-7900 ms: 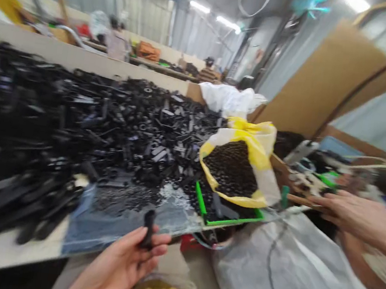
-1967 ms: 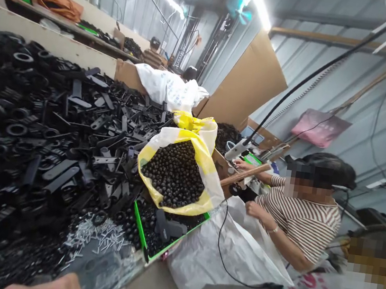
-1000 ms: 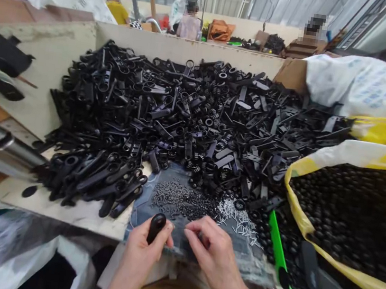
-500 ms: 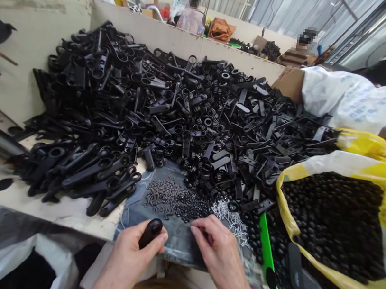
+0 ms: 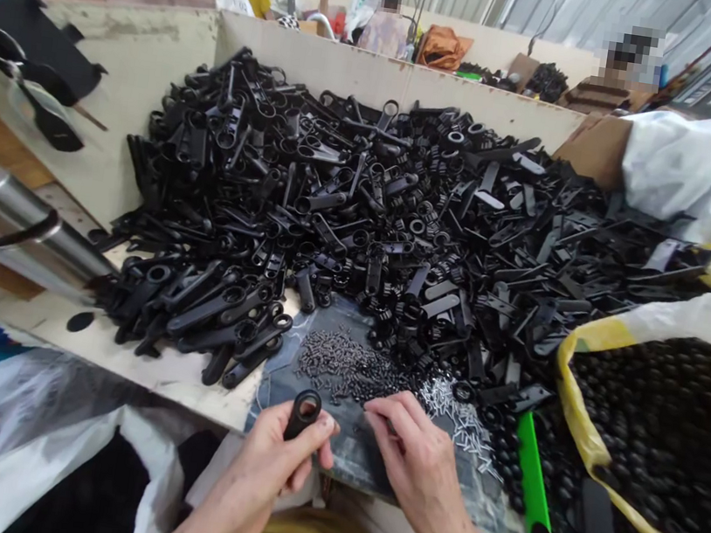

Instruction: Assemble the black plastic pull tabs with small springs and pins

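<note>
My left hand [image 5: 276,458] is closed around a black plastic handle-like piece [image 5: 304,415], its round holed end pointing up. To the right, my right hand [image 5: 422,452] has thumb and fingertips pinched together low over a worn blue cloth [image 5: 349,433]; what is between them, if anything, is too small to make out. Just beyond the fingertips lie many small dark metal bits [image 5: 339,361] and a patch of tiny black pieces [image 5: 388,383]. Thin silver pins [image 5: 459,422] are scattered beside my right hand. Several longer black handles [image 5: 203,316] are stacked left of the cloth.
A large heap of loose black plastic parts [image 5: 312,199] fills the pale-walled bin behind. At right stand a green tray [image 5: 529,485] and a yellow-white bag [image 5: 578,421] of black rounded pieces. A steel flask [image 5: 23,229] leans at left. Co-workers sit far back.
The view has swung left, so things appear farther right. My left hand has tilted the black piece, showing its hole more openly. My right hand keeps its pinch.
</note>
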`<state>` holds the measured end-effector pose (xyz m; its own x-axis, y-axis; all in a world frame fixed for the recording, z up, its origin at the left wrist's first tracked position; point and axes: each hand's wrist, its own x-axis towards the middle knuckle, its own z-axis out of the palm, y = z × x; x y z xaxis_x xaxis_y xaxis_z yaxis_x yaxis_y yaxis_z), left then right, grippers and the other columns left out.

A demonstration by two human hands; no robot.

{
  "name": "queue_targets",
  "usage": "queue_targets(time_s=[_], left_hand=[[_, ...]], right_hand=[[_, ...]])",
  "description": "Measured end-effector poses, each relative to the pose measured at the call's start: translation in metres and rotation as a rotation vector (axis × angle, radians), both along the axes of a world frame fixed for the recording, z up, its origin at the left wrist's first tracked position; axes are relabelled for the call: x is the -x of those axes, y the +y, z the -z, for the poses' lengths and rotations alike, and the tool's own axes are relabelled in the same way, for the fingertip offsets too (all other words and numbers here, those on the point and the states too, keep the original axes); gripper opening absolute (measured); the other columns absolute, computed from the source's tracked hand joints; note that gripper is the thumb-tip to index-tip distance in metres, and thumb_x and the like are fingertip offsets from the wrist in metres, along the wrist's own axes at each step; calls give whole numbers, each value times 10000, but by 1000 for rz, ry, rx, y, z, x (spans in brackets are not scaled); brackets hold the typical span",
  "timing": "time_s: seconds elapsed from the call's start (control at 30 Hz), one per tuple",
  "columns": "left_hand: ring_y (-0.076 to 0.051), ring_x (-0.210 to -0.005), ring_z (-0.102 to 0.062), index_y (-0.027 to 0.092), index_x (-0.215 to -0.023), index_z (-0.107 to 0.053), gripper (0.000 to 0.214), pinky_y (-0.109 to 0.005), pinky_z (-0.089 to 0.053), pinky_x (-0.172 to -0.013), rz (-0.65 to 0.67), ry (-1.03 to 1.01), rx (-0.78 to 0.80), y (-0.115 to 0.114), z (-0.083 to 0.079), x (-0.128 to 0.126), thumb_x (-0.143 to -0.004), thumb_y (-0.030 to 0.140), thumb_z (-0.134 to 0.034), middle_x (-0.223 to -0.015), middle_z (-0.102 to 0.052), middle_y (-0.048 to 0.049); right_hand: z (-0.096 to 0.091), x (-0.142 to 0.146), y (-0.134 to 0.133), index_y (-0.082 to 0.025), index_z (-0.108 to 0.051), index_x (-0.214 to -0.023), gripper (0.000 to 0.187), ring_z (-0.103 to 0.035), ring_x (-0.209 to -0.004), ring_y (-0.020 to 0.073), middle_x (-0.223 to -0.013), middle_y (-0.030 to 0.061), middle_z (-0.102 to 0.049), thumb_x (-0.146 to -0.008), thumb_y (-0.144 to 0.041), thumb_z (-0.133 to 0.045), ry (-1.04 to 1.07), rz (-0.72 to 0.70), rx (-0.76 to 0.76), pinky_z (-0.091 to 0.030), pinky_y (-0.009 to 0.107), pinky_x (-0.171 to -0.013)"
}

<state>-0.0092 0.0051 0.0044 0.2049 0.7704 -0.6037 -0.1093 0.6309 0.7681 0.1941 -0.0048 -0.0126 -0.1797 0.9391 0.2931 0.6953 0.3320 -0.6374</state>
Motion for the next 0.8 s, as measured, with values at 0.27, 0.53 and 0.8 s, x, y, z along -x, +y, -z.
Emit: queue_targets(time_s=[0.27,0.53,0.8], left_hand=[[-33,-447,-359,161,-880,-662,479,-187,-183,-444,57,-49,-28,2,-6,-12,-758,596,-822,-665,-679,8],[-40,-422,-320,158,-831,-681,412,-209,-166,-437,54,26,-80,-2,-12,-17,-751,537,-821,-590,-652,15],[-41,-415,-366,169,-788,-670,416,-201,-190,-433,81,-71,10,-2,-9,-17,-672,515,-869,-578,-668,8]], right_hand=[[-15,8,-11,-234,-733,-941,135,-632,-600,135,-842,-3,-770,-1017,-224,-622,278,17,83,-490,231,-566],[-12,9,-14,-227,-715,-934,175,-682,-673,158,-826,18,-755,-1048,-213,-582,287,-79,44,-516,254,-623],[-17,7,-17,-228,-761,-899,124,-592,-638,155,-776,11,-693,-974,-299,-692,481,-17,257,-451,256,-564]])
